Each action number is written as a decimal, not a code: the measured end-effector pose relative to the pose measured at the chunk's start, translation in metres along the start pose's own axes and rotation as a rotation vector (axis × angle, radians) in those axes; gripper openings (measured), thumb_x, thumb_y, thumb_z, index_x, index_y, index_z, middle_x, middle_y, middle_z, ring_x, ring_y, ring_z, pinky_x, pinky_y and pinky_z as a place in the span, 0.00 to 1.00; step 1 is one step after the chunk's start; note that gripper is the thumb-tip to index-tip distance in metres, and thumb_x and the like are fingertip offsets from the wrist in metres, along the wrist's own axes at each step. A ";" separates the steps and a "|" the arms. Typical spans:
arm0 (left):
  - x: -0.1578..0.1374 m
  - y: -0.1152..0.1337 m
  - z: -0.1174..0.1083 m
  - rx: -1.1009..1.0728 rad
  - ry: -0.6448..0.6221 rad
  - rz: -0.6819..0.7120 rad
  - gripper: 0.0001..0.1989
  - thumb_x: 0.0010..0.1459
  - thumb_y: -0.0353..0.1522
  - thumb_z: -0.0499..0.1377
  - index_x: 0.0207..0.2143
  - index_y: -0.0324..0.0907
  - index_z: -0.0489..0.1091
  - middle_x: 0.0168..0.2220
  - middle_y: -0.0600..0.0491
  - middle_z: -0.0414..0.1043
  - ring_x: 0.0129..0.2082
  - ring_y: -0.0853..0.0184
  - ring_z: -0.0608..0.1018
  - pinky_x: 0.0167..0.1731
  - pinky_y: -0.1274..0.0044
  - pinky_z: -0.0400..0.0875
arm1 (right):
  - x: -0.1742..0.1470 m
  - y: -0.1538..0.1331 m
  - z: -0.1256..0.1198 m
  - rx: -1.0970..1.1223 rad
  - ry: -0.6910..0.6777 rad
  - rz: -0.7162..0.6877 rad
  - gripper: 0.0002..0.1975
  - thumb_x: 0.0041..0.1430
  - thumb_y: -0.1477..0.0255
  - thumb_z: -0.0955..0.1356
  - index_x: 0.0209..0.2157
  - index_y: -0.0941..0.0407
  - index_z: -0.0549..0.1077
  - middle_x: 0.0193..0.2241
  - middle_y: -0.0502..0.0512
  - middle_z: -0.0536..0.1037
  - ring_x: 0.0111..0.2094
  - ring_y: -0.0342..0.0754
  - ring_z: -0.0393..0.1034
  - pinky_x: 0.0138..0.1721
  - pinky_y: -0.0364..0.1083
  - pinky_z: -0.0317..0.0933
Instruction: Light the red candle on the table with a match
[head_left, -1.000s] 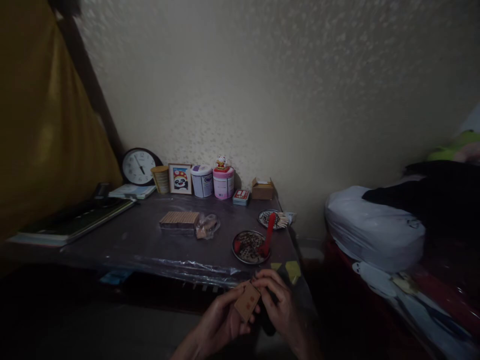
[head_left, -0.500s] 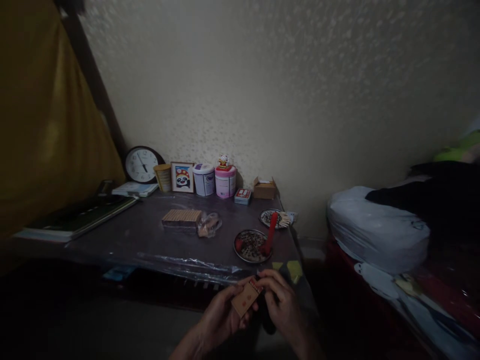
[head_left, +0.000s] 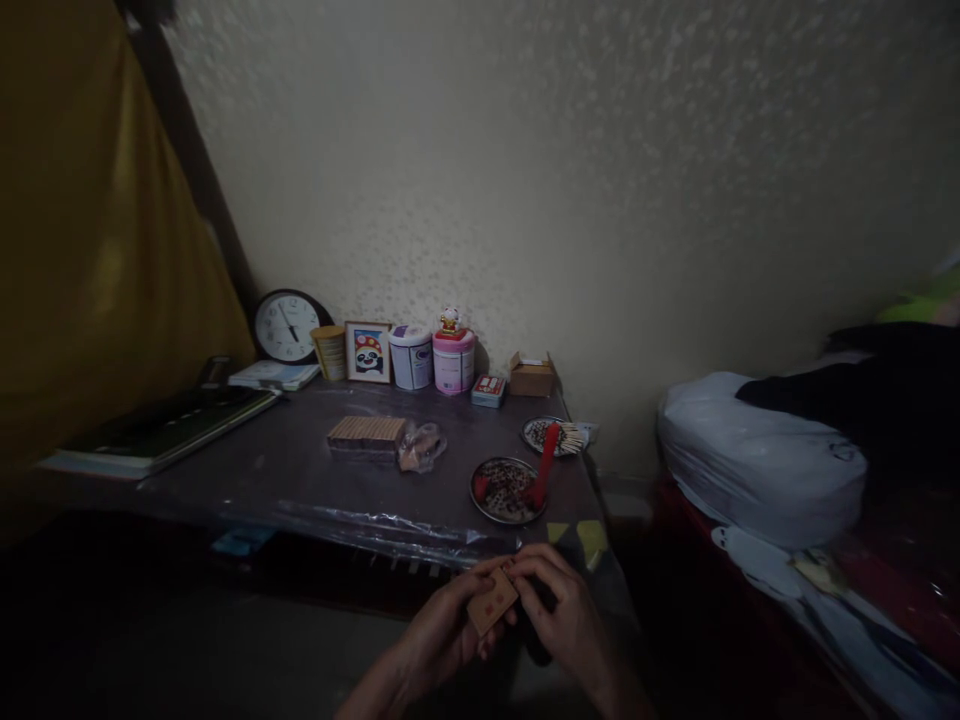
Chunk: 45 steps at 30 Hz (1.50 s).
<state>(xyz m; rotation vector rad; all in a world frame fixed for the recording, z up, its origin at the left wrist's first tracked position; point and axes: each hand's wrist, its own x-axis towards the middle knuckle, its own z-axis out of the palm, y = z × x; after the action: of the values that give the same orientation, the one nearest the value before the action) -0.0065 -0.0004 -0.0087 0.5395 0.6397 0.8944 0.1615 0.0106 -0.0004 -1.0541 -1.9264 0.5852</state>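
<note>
My left hand (head_left: 442, 625) is wrapped around a small tan cardboard box (head_left: 492, 603) with red marks on its face, held tilted in front of the table's near edge. The fingers of my right hand (head_left: 559, 610) are closed at the upper end of the same box and partly cover it. Beyond the hands, a round metal plate (head_left: 487, 512) holds dark and red bits, with a red-handled tool (head_left: 547, 460) resting in it. Behind that, a second plate (head_left: 534, 440) carries dark bits and a bundle of pale sticks (head_left: 571, 438).
On the plastic-covered table (head_left: 262, 460) lie a row of tan blocks (head_left: 366, 432) and a clear plastic bag (head_left: 422, 447). A clock (head_left: 286, 326), picture frame (head_left: 368, 352), tubs (head_left: 454, 365) and open carton (head_left: 531, 377) stand along the wall. A white bag (head_left: 757, 455) sits at right.
The red row at the box's upper end, visible earlier, is now mostly covered by my right fingers. Both hands and the box have shifted very slightly.
</note>
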 end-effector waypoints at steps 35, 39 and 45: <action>0.002 0.002 -0.008 0.334 0.004 0.005 0.22 0.51 0.36 0.55 0.48 0.37 0.68 0.23 0.53 0.74 0.14 0.75 0.67 0.15 0.83 0.58 | -0.004 -0.001 -0.002 -0.015 -0.193 0.085 0.08 0.57 0.80 0.64 0.31 0.55 0.74 0.33 0.51 0.74 0.36 0.44 0.71 0.39 0.41 0.62; 0.002 0.002 -0.009 0.343 -0.014 0.008 0.20 0.51 0.36 0.55 0.46 0.37 0.69 0.23 0.52 0.74 0.14 0.75 0.67 0.14 0.83 0.57 | -0.004 -0.002 -0.003 0.002 -0.212 0.060 0.10 0.58 0.80 0.64 0.33 0.54 0.75 0.34 0.51 0.74 0.36 0.43 0.71 0.40 0.41 0.62; 0.005 0.001 -0.010 0.348 -0.001 -0.003 0.22 0.50 0.36 0.55 0.47 0.35 0.68 0.21 0.52 0.74 0.13 0.74 0.66 0.13 0.83 0.56 | -0.004 0.000 -0.002 -0.019 -0.196 0.069 0.08 0.55 0.81 0.65 0.31 0.55 0.74 0.31 0.50 0.74 0.34 0.43 0.71 0.37 0.41 0.62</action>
<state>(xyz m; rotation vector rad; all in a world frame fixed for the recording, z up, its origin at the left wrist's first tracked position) -0.0119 0.0056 -0.0159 0.8497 0.8014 0.7831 0.1639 0.0076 -0.0012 -1.1137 -2.0740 0.7336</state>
